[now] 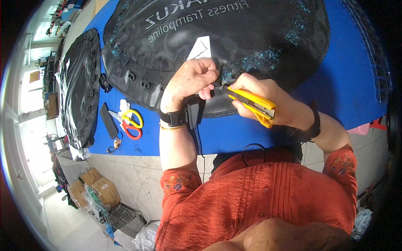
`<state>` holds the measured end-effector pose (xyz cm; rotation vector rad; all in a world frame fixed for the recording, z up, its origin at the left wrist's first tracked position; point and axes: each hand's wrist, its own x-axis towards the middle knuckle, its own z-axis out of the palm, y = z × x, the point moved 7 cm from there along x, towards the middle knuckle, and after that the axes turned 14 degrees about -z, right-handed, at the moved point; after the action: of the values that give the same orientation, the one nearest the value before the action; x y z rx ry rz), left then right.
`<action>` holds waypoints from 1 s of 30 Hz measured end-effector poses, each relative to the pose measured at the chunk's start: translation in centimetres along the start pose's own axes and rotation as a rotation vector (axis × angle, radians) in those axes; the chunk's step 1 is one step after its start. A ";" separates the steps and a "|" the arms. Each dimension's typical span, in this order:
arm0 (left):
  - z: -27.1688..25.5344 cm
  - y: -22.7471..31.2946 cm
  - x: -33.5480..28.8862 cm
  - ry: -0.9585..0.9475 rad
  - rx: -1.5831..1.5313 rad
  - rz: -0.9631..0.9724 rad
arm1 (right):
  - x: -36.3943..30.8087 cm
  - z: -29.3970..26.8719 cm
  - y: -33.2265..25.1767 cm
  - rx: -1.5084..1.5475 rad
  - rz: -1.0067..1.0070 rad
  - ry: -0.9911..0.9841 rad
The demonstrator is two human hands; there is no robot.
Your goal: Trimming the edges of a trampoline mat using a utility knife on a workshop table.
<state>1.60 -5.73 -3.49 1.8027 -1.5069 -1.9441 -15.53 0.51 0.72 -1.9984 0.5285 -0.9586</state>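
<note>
A large round black trampoline mat (167,62) with pale printing lies on the blue tabletop (146,142). My left hand (188,81) is closed in a pinch at the mat's near edge, where dark webbing seems to be gripped. In my right hand (272,94) is a yellow utility knife (255,108), its blade end pointing left at the spot beside my left fingertips. Whether the blade touches the material is hard to make out. Frayed blue threads (268,58) lie scattered on the mat, and a white paper piece (201,48) sits just beyond my left hand.
Left of my left arm lie scissors (133,121) with red and yellow handles and a black flat bar-shaped thing (109,120). Another folded black mat (79,88) rests at the table's left end. Cardboard boxes (100,188) stand on a wire cage at lower left.
</note>
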 end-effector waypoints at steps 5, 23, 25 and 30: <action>-0.1 -0.1 -0.1 0.023 0.001 -0.015 | 0.4 -0.9 0.5 0.024 0.037 -0.006; 0.0 0.4 -0.4 0.093 0.037 -0.056 | 0.6 -2.8 1.4 0.007 0.035 0.106; -0.1 0.5 -0.5 0.115 0.068 -0.042 | 0.6 -2.8 1.4 0.005 0.019 0.110; 0.0 0.6 -0.6 0.127 0.148 -0.068 | 0.5 -2.8 1.4 0.002 0.002 0.116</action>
<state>1.43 -5.66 -2.65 2.0207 -1.6054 -1.7496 -17.42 -2.02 0.84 -1.9487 0.5927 -1.0788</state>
